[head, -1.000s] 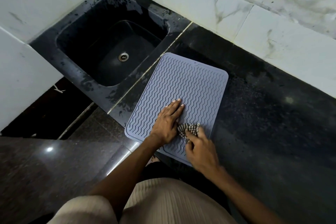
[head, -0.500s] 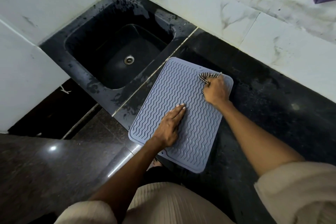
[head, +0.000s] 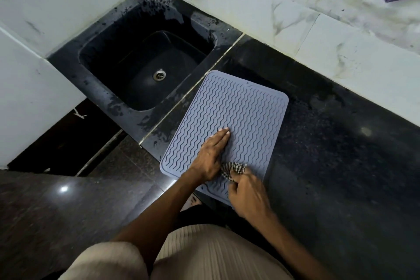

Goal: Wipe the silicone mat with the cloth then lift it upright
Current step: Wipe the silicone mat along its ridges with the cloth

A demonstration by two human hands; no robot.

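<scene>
head view: silicone mat [head: 236, 116] flat on dark counter [head: 336, 166] beside sink [head: 118, 57], left hand [head: 210, 154] pressing it with straight fingers, right hand [head: 247, 193] gripping bunched cloth [head: 231, 169] at near edge; wiping step under way, lifting upright not yet done

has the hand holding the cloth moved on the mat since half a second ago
Yes. The right hand with the cloth has come back from the mat's far corner by the wall to its near edge, beside the left hand.
</scene>
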